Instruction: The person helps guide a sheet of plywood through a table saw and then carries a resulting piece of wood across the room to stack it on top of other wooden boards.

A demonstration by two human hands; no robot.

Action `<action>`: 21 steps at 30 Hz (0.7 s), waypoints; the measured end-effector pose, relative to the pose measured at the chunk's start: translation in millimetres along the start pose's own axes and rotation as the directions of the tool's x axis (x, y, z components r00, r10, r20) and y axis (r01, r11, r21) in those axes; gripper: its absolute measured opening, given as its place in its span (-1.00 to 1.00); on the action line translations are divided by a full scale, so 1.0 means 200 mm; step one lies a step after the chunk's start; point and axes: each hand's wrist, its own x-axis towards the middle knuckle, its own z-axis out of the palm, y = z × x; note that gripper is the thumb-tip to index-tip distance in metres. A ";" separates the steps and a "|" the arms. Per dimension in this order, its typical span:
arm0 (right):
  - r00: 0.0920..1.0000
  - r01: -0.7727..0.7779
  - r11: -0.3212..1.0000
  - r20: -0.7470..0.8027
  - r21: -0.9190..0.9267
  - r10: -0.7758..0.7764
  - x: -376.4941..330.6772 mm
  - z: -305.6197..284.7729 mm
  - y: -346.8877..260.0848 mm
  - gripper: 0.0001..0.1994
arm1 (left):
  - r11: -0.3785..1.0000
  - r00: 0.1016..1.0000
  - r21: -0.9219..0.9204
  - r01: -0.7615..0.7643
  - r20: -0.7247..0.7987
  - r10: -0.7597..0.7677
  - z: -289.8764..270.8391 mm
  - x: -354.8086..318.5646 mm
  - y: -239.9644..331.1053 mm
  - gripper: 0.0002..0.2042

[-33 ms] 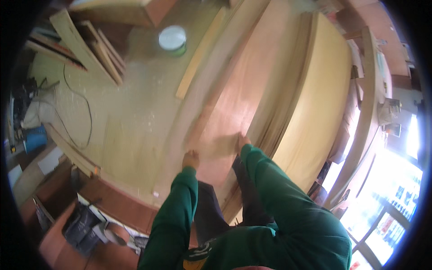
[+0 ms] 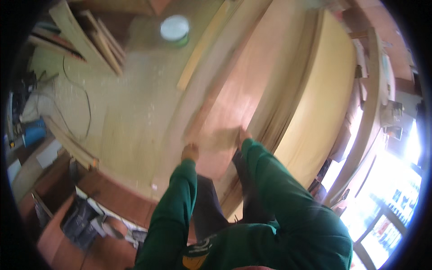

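A long, narrow reddish-brown wood panel [image 2: 238, 99] runs away from me, its near end in front of my legs. My left hand [image 2: 191, 152] is closed around its left edge. On the opposite edge, my right hand [image 2: 244, 134] grips the panel with fingers curled, partly in shadow. The fingertips of both hands are hidden or blurred. Directly right of the panel lies a stack of thin boards [image 2: 288, 99], topped by a broad pale yellow sheet [image 2: 317, 99].
A white-lidded bucket [image 2: 174, 28] and a loose wood strip [image 2: 202, 47] are on the floor ahead. Leaning offcuts [image 2: 85, 38] stand far left, near a dark cable [image 2: 88, 101]. A black bag-like object [image 2: 81, 225] rests at lower left. A long curved-looking beam [image 2: 370, 112] borders the right side.
The picture has shifted slightly, and both hands sit a little higher in it. Their hold on the panel's two edges looks the same.
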 end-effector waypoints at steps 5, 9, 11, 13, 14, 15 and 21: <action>0.951 0.229 0.935 0.269 -0.270 -0.155 0.08 0.10 0.07 -0.44 | 0.972 0.999 -0.231 -0.039 0.005 0.041 0.17 0.28 -0.22 -0.67; 0.657 0.682 0.044 0.584 -0.730 -0.478 0.28 0.18 0.20 -0.47 | 0.965 0.998 -0.255 -0.056 0.001 0.058 0.38 0.54 -0.44 -0.65; 0.598 0.667 -0.201 0.676 -0.717 -0.430 0.35 0.24 0.23 -0.50 | 0.978 0.997 -0.196 -0.074 -0.004 0.074 0.46 0.65 -0.52 -0.64; 0.612 0.661 -0.303 0.727 -0.686 -0.311 0.44 0.31 0.28 -0.53 | 0.990 0.996 -0.125 -0.073 0.034 0.077 0.50 0.74 -0.56 -0.62; 0.623 0.661 -0.338 0.741 -0.670 -0.251 0.47 0.34 0.30 -0.55 | 0.991 0.996 -0.113 -0.064 0.059 0.071 0.52 0.78 -0.57 -0.61; 0.639 0.659 -0.363 0.745 -0.659 -0.193 0.51 0.35 0.31 -0.56 | 0.993 0.994 -0.102 -0.061 0.086 0.070 0.53 0.81 -0.57 -0.61; 0.671 0.703 -0.188 0.728 -0.686 -0.142 0.51 0.50 0.24 -0.58 | 0.998 0.997 0.063 -0.023 0.068 0.019 0.54 0.91 -0.65 -0.46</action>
